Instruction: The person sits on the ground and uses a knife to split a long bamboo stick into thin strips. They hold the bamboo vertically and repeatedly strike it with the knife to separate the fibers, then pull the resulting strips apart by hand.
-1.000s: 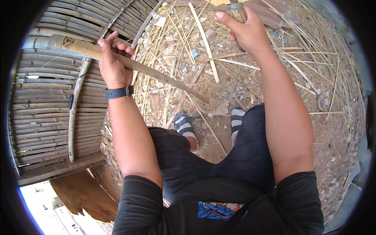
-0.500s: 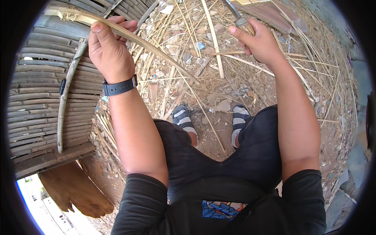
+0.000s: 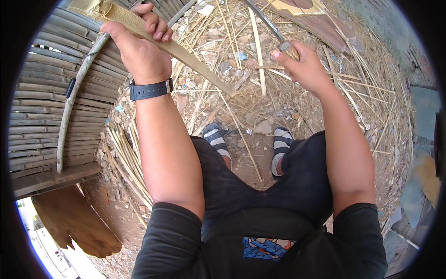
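The bamboo strip [image 3: 186,56] is running from about 11 o'clock down toward the centre of the view, its lower tip ending above the littered ground [image 3: 232,116] near 12 o'clock. The left hand [image 3: 139,49] is gripping it near the upper end, fingers curled tight around the flat slat, with a dark wristwatch [image 3: 149,89] just below on the wrist. Compared with a second ago, this hand is sitting higher and closer to the top rim, and the strip is angling more steeply, so the slat seems to be getting lifted and drawn up. The right hand [image 3: 304,69], at 1 o'clock, is closing around the handle of a long blade [image 3: 265,21]; its fist is wrapped shut on the handle, and the blade is pointing away toward 12 o'clock, apart from the strip. A woven bamboo panel [image 3: 42,102] is filling the 9 o'clock side, and two sandalled feet [image 3: 248,144] are resting on dirt at centre.
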Demonstrator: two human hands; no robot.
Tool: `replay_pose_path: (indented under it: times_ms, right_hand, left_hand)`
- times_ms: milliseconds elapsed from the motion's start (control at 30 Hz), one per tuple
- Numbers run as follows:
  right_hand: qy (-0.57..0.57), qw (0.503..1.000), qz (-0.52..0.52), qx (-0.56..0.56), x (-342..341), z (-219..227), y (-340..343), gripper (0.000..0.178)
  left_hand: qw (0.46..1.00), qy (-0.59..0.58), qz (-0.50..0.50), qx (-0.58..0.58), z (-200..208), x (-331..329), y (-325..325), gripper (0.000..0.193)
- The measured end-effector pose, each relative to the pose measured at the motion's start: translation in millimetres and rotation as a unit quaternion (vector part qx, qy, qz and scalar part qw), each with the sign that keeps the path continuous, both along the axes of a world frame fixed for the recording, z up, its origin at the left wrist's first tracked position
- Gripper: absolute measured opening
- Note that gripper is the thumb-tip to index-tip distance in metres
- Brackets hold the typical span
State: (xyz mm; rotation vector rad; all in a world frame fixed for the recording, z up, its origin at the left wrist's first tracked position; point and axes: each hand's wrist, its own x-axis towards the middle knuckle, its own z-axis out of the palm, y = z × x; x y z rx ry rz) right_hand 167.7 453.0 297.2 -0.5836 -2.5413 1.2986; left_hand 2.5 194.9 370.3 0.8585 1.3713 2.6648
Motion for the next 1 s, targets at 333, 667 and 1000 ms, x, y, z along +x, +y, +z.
replay_pose_path:
  times_ms: [333,667,1000]
  right_hand:
    - [-0.123,0.927,-0.140,-0.326,20,-155,-160,0.043]
    - [-0.051,0.978,-0.031,-0.199,3,-167,-182,0.042]
    - [-0.105,0.969,-0.036,-0.222,7,-180,-187,0.043]
  left_hand:
    - [0.952,-0.050,0.293,-0.067,-7,-12,6,0.082]
    - [0.935,-0.034,0.352,-0.008,18,-2,-22,0.077]
    - [0.940,-0.007,0.330,-0.082,3,-7,1,0.084]
